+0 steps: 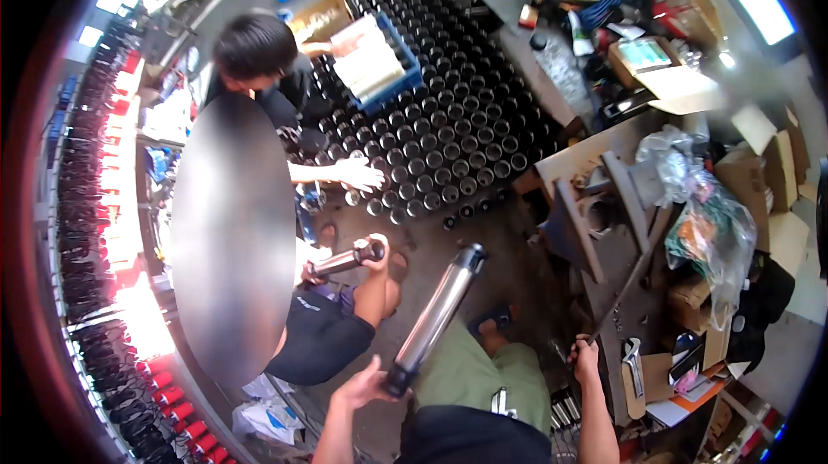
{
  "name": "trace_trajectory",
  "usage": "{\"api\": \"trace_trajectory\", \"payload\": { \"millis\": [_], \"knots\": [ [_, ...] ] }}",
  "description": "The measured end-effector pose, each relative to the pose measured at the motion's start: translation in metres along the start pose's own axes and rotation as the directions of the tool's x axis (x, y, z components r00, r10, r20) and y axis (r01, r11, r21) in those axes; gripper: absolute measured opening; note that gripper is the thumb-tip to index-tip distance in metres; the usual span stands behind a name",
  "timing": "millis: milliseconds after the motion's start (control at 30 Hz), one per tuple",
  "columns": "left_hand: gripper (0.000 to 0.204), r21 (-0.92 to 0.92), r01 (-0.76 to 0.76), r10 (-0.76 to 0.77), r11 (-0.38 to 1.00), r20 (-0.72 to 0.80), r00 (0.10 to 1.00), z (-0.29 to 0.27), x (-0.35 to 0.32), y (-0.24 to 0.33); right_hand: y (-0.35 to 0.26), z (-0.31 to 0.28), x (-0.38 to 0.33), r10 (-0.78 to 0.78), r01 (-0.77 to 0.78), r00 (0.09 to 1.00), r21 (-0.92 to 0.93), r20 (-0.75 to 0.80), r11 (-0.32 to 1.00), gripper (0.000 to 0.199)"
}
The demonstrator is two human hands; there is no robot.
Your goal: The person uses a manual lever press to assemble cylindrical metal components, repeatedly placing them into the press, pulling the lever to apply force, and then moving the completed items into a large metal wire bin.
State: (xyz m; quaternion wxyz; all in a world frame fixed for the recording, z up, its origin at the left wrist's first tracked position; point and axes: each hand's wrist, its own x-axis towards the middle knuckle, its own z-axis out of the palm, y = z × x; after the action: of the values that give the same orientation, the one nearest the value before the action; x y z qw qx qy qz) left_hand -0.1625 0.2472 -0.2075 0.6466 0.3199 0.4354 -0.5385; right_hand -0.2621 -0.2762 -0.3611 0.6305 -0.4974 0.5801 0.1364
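My left hand (pixel 362 385) is closed at the lower black end of a shiny metal cylinder (pixel 435 319) with black end caps. The cylinder tilts up and to the right, in front of my green shorts. Lower right, my right hand (pixel 585 359) is wrapped round the near end of a long thin metal rod (pixel 623 296). That rod slants up toward a metal fixture (pixel 595 214) on the workbench; where it ends there is hard to make out. An adjustable wrench (pixel 634 369) lies right of my right hand.
On my left a seated person holds a similar cylinder (pixel 345 260); another person sits farther back. Many black-rimmed tubes (pixel 440 153) stand in rows ahead, with a blue crate (pixel 410 76) on them. Plastic bags (pixel 711 248) and cardboard boxes crowd the right. Red-and-black parts (pixel 181 410) line the left.
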Motion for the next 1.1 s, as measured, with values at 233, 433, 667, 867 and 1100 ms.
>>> {"api": "trace_trajectory", "payload": {
  "millis": [233, 433, 667, 867, 1100],
  "knots": [
    [0.069, 0.319, -0.928, 0.859, 0.191, 0.403, 0.315, 0.236, -0.058, 0.089, -0.023, -0.04, -0.025, -0.065, 0.065, 0.998, -0.115, 0.002, 0.991, 0.014],
    [0.054, 0.007, -0.941, 0.78, -0.338, 0.562, -0.276, 0.396, -0.054, 0.117, -0.046, -0.06, -0.061, -0.547, 0.336, 0.736, -0.486, -0.399, 0.807, 0.045],
    [0.024, 0.031, -0.984, 0.809, -0.178, 0.574, -0.128, 0.503, 0.016, 0.186, 0.039, -0.078, -0.137, -0.613, 0.418, 0.611, -0.454, -0.5, 0.787, 0.046],
    [0.028, 0.313, -0.944, 0.741, 0.102, 0.61, 0.282, 0.539, 0.006, 0.217, 0.053, -0.066, -0.207, -0.636, 0.443, 0.551, -0.457, -0.54, 0.771, 0.042],
    [0.048, 0.291, -0.949, 0.184, 0.123, 0.933, 0.31, 0.534, 0.001, 0.227, 0.012, -0.044, -0.238, -0.712, 0.56, 0.494, -0.443, -0.5, 0.7, 0.035]
  ]
}}
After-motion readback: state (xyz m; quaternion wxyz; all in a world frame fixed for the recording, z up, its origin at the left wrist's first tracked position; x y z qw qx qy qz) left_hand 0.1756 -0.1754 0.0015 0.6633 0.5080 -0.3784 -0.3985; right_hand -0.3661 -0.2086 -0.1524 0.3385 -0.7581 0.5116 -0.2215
